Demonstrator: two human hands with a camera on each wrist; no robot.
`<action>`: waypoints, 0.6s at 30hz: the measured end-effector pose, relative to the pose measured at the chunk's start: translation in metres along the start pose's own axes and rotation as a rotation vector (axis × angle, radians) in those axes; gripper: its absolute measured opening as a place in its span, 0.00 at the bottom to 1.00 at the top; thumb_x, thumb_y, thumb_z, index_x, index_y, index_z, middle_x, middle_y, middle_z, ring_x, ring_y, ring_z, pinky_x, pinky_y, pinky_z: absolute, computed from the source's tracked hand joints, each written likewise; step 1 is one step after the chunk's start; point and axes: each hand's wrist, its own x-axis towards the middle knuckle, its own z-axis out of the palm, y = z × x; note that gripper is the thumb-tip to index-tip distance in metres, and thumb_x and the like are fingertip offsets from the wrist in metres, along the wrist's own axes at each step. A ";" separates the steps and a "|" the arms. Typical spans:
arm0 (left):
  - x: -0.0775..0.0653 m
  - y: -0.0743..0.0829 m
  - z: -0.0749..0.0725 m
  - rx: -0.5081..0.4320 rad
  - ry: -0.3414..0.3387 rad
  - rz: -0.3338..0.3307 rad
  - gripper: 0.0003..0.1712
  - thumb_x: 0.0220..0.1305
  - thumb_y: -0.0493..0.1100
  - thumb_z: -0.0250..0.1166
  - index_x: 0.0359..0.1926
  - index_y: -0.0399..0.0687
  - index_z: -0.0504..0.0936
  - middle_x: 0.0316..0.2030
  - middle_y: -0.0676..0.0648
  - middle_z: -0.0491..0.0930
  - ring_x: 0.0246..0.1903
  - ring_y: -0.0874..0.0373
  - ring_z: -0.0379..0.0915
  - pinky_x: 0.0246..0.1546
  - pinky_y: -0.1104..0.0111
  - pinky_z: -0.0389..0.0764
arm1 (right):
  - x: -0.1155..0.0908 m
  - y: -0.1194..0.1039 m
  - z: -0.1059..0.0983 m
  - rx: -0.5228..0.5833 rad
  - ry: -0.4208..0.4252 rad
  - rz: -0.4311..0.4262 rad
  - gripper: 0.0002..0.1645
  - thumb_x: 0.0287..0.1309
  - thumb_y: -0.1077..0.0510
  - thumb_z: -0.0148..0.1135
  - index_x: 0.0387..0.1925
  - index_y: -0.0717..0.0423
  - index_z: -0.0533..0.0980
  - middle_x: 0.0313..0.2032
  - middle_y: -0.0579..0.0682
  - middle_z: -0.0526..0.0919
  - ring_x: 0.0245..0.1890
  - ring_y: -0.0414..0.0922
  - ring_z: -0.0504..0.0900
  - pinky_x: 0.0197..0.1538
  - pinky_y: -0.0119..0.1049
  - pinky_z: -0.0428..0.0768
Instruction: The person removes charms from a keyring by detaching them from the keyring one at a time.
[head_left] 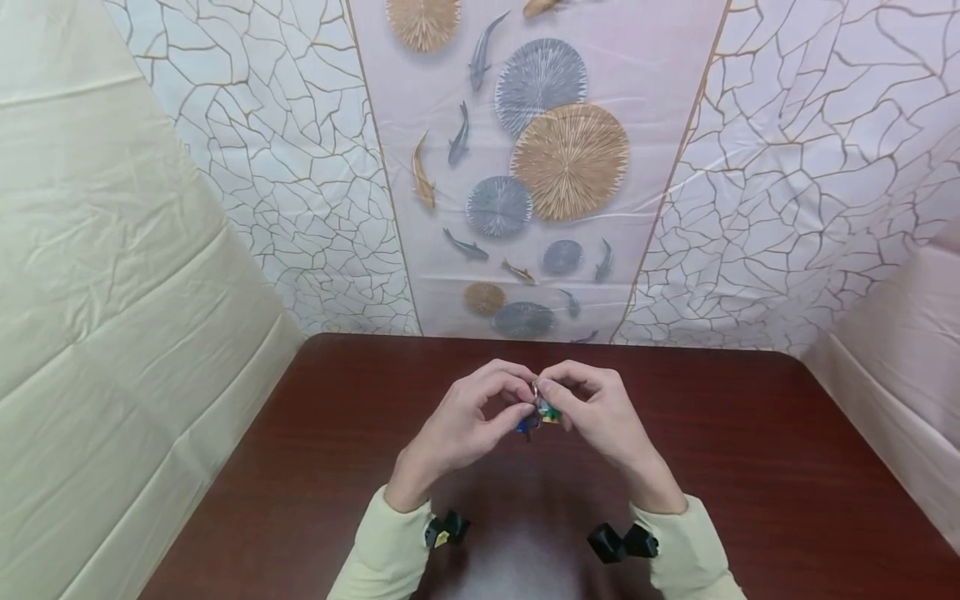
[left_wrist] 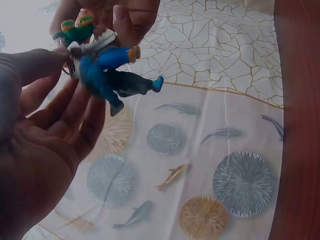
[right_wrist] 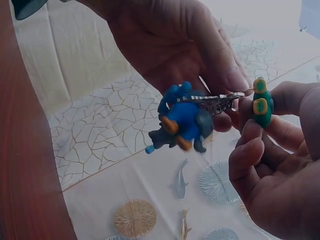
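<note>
Both hands meet above the table, close together around a bunch of small keychain pieces. My left hand (head_left: 468, 421) pinches the metal key ring (left_wrist: 70, 65) between thumb and fingers. From it hang a blue figurine charm (right_wrist: 187, 120) with dark and orange parts, and a silver key (left_wrist: 102, 40) with a toothed edge. My right hand (head_left: 600, 408) holds a green figurine charm (right_wrist: 262, 112) with yellow-rimmed ends in its fingertips, right beside the ring. Fingers partly cover the ring, so how the green charm joins it cannot be made out.
The dark red-brown table (head_left: 315, 467) lies beneath both hands. Behind it hangs a patterned cloth (head_left: 450, 283) with fish and round motifs, and a pale cloth (head_left: 112, 333) rises at the left. Black wrist cameras (head_left: 622, 543) sit at the sleeves.
</note>
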 end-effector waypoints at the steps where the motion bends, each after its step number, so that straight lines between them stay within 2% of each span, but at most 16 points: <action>1: 0.000 0.000 0.000 0.003 0.001 0.006 0.04 0.63 0.35 0.66 0.39 0.45 0.80 0.49 0.47 0.80 0.38 0.63 0.80 0.40 0.71 0.83 | 0.000 0.000 0.000 -0.003 -0.002 -0.002 0.05 0.64 0.63 0.61 0.37 0.61 0.81 0.24 0.40 0.80 0.14 0.46 0.71 0.18 0.34 0.72; 11: 0.000 0.000 -0.004 0.099 0.016 0.095 0.06 0.61 0.34 0.67 0.39 0.45 0.83 0.45 0.47 0.84 0.44 0.61 0.82 0.45 0.72 0.83 | -0.001 -0.002 -0.003 -0.008 -0.009 -0.009 0.05 0.65 0.63 0.60 0.36 0.60 0.81 0.25 0.42 0.81 0.16 0.44 0.71 0.19 0.34 0.73; 18: 0.002 0.002 -0.003 0.160 0.030 0.177 0.07 0.59 0.33 0.68 0.40 0.43 0.83 0.44 0.46 0.84 0.45 0.60 0.81 0.45 0.75 0.82 | -0.002 -0.003 -0.003 -0.015 -0.004 -0.019 0.05 0.65 0.62 0.60 0.36 0.60 0.80 0.25 0.42 0.80 0.15 0.47 0.70 0.19 0.34 0.73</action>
